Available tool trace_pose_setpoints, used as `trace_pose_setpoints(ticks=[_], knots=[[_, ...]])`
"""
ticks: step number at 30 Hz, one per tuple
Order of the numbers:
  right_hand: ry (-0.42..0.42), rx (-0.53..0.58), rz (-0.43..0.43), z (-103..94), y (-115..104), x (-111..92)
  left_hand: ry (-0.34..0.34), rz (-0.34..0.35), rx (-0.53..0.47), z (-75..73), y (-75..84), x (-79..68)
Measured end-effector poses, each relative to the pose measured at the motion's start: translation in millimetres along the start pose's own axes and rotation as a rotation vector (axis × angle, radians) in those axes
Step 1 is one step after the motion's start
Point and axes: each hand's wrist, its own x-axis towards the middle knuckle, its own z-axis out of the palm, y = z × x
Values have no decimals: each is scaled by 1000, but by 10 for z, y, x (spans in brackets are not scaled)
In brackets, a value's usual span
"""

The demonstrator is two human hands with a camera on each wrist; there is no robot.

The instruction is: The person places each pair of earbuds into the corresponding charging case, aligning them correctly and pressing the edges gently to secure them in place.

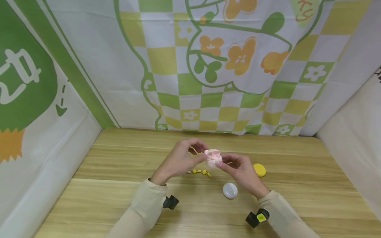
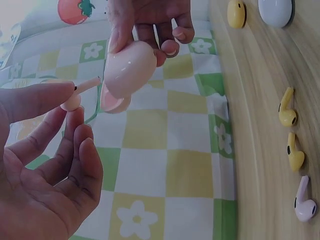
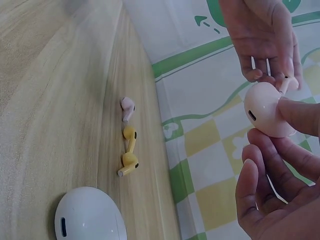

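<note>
Above the table, my right hand (image 1: 242, 170) holds a glossy pink earbud case (image 1: 213, 161) between thumb and fingers. Its lid is up, as the head view and left wrist view show. My left hand (image 1: 181, 159) pinches a pink earbud (image 2: 89, 85) between thumb and fingertips. The earbud's stem points toward the case, close to its open side; in the left wrist view a small gap lies between them. On the table below lie two yellow earbuds, one (image 2: 287, 114) beside the other (image 2: 295, 157), and a pale pinkish-white earbud (image 2: 304, 207).
A white rounded case (image 1: 230, 190) lies on the wooden table (image 1: 119, 205) below my right hand. A yellow round case (image 1: 259, 170) sits to the right of that hand. Behind the table hangs a checkered, flower-printed cloth (image 1: 205, 99), with more cloth at both sides.
</note>
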Motion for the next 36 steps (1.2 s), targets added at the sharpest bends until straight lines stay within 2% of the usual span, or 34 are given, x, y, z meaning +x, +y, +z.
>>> trace_pose_setpoints(ticks=[12, 16, 22, 36], knots=[[-23, 2, 12, -9, -34, -10, -58, 13, 65, 78, 55, 64], [-27, 1, 8, -13, -43, -11, -72, 37, 102, 97, 69, 78], [-25, -6, 0, -13, -41, -12, -81, 58, 160, 118, 88, 97], [-24, -23, -1, -16, -29, -7, -88, 80, 213, 144, 89, 107]])
